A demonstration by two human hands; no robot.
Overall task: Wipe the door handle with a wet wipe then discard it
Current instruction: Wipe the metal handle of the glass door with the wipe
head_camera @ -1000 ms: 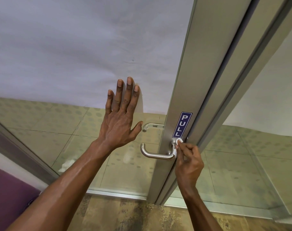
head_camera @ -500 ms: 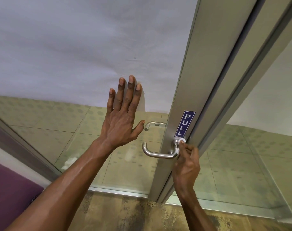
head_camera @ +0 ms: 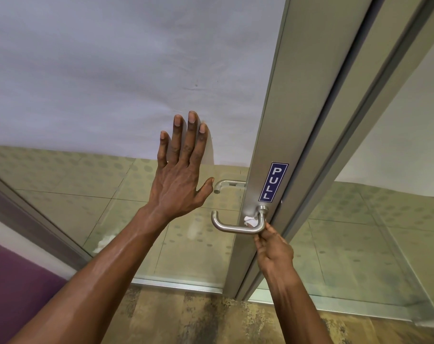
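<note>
Nearest, two bare forearms reaching up from the bottom edge. On the right, right hand (head_camera: 273, 247) curled just under the brushed steel lever door handle (head_camera: 235, 228), fingertips (head_camera: 266, 228) at the bend near the pivot, pinching a small crumpled white wet wipe (head_camera: 250, 220). Wipe bunched behind the bar of the handle, pressed between the lever and the grey metal door stile (head_camera: 283, 125), just left of the handle's round neck. Fingers closed on the wipe; how much of it lies inside the grip cannot be told.

Further left and higher, left hand (head_camera: 180, 180) spread flat, fingers straight and together, thumb out to the right, palm against the frosted glass door panel (head_camera: 99, 70); holding nothing.

On the stile, just above the handle's neck, narrow blue upright sticker (head_camera: 273, 182) reading PULL in white letters.

Beyond the glass, a second steel lever (head_camera: 227, 184) seen close to the left thumb tip, and pale spotted floor tiles (head_camera: 62, 184).
</note>
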